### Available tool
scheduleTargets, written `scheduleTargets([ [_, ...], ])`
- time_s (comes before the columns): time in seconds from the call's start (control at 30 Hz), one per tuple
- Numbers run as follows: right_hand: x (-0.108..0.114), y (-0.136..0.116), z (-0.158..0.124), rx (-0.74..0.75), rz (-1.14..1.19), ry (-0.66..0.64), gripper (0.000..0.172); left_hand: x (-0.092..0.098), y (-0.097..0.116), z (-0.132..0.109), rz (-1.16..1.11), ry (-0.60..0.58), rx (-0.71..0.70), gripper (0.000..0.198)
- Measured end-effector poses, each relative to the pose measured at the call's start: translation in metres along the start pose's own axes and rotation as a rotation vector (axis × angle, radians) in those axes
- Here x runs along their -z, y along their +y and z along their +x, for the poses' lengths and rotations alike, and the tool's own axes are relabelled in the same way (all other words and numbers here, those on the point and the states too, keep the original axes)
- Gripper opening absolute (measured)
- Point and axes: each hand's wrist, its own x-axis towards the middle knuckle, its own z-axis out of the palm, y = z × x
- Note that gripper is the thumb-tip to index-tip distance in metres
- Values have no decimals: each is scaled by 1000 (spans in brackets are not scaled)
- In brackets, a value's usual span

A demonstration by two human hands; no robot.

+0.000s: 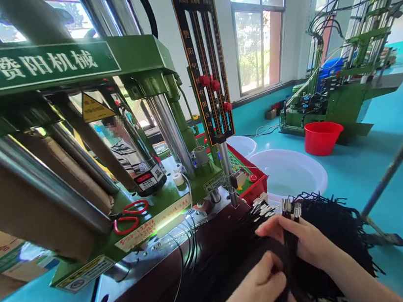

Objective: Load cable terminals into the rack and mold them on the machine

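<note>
Cables [340, 231]: we have a heap of thin black ones at our right, next to the table, and more lying along the tabletop before us.
Press: we face a large green press [137, 55] that fills the left of the view, its steel columns upright over the bed.
Rear machine: we see a second green machine [344, 107] well apart, across the blue floor.
Table: our work lies on a dark brown table [132, 299] in front of the press.
White tub: we have a wide white tub [278, 158] on the floor, beyond the heap.
Red bucket: we make out a red bucket [322, 137] near the rear machine.
Right hand: our right hand [312, 243] is closed around a bundle, just below its tips.
Left hand: our left hand [264, 276] is curled beside the bundle, lower down; we cannot tell whether it grips any strands.
Bundle: we hold this bundle [291, 240] roughly upright between table and heap, and seem to be gathering and evening it.
Metal tips: we judge that the metal tips [286, 205], pointing up and slightly uneven, call for a steady right grip while the left straightens the lengths below.
</note>
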Motion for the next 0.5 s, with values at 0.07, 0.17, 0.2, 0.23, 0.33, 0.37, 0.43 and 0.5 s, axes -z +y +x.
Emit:
scheduleTargets([
  [0.07, -9, 9, -4, -32, -41, -97, 31, -7, -8, -8, -307, -98, 12, 33],
  [0.17, -22, 35, -11, -136, -135, -180, 27, -22, -32, -4, -618, -19, -157, 59],
  [0.2, -23, 45, -11, -192, -150, -194, 25, -26, -42, 0, -677, 71, -184, 61],
  [0.23, -24, 53, -9, -246, -137, -205, 24, -30, -52, 5, -717, 173, -178, 59],
  [0.33, -22, 63, 7, -276, 0, -228, 36, -35, -78, 13, -734, 371, -79, 48],
  [0.37, -21, 61, 16, -234, 8, -248, 40, -35, -83, 13, -729, 391, -48, 47],
  [0.43, -24, 51, 33, -142, -146, -336, 42, -34, -85, 12, -719, 410, -12, 47],
  [0.5, -32, 39, 46, -115, -466, -538, 40, -32, -80, 10, -729, 453, 0, 46],
])
